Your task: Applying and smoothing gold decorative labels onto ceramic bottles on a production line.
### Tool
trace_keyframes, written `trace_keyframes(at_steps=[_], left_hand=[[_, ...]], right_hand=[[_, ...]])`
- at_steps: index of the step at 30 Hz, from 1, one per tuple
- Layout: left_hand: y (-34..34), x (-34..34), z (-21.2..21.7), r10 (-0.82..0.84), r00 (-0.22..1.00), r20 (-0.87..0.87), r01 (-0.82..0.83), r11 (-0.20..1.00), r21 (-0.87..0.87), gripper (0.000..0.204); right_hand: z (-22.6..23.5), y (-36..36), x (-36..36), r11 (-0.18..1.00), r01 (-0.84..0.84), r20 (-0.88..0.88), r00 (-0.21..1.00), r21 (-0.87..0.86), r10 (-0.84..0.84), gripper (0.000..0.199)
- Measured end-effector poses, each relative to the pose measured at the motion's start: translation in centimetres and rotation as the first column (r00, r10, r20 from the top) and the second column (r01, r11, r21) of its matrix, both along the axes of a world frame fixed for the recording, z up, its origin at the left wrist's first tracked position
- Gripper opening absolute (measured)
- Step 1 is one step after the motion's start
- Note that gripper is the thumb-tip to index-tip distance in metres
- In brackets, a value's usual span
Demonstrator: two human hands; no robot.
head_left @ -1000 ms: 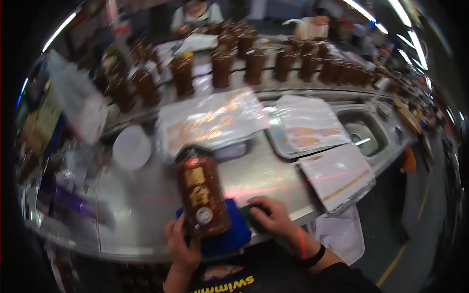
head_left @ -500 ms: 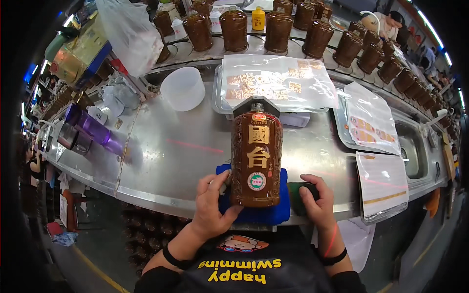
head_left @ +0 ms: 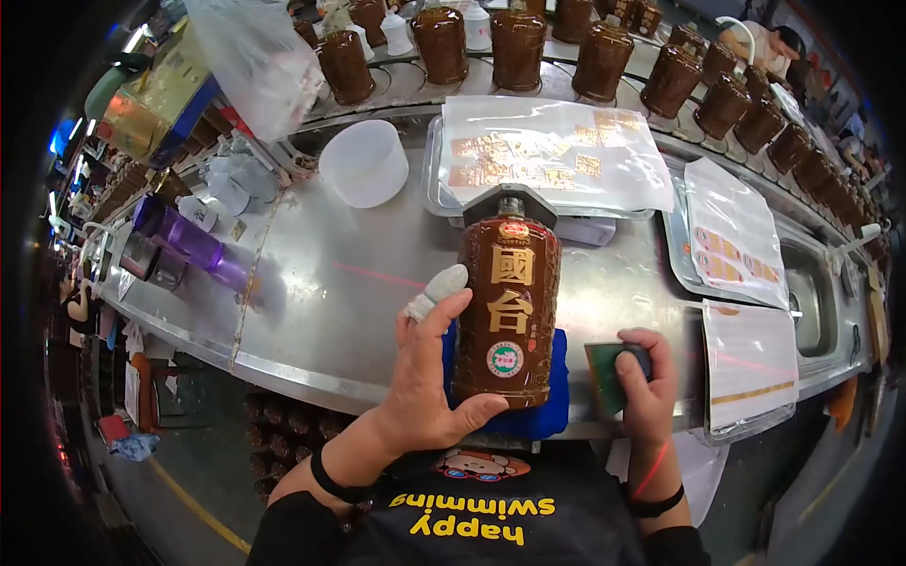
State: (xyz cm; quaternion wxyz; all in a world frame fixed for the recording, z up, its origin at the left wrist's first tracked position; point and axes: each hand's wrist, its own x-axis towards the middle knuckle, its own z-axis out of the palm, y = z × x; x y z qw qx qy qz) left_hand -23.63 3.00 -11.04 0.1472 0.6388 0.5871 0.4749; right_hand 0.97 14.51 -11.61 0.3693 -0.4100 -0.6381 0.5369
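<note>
A brown embossed bottle (head_left: 510,283) with gold characters and a round green-and-white sticker lies in front of me on a blue cloth (head_left: 557,387), its neck pointing away from me and resting in a dark angular holder (head_left: 545,206). My left hand (head_left: 425,377) is beside its lower left side, fingers stretched out and apart. The thumb reaches to the bottle's base, and white coverings (head_left: 444,283) wrap some fingertips. To the right of the bottle, my right hand (head_left: 649,391) grips a flat green scraper (head_left: 607,373) with a dark upper edge, held just above the counter's front edge.
Behind the bottle, a tray (head_left: 436,179) carries a sheet of gold stickers (head_left: 519,151). More label sheets (head_left: 731,236) lie at right, near a sink (head_left: 816,302). A white tub (head_left: 363,165) and purple bottle (head_left: 193,241) stand at left. Brown bottles (head_left: 604,61) line a conveyor; a person (head_left: 760,47) sits beyond.
My left hand has opened and its fingers have lifted up from the bottle's lower left side. My right hand has raised and turned the scraper. Bottles along the conveyor have shifted.
</note>
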Motion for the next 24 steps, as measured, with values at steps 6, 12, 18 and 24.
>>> trace_keyframes(at_steps=[6,12,18,24], left_hand=[[-0.1,0.1,-0.1,-0.06,0.998,0.025,0.061,0.998,-0.025,0.098],[-0.8,0.3,-0.6,-0.061,0.963,0.261,0.098,0.986,-0.132,0.1],[-0.8,0.3,-1.0,-0.039,0.935,0.351,0.086,0.989,-0.12,0.096],[-0.6,0.1,-1.0,-0.049,0.925,0.377,0.073,0.996,-0.05,0.091]], right_hand=[[3.7,1.8,-3.3,0.981,-0.161,0.013,0.987,0.108,0.16,0.027],[5.2,3.0,-5.4,0.959,-0.24,-0.009,0.97,0.149,0.244,0.024],[5.9,3.5,-5.5,0.91,-0.389,0.068,0.921,0.14,0.384,0.021],[5.9,3.7,-5.8,0.883,-0.422,0.089,0.907,0.206,0.413,0.021]])
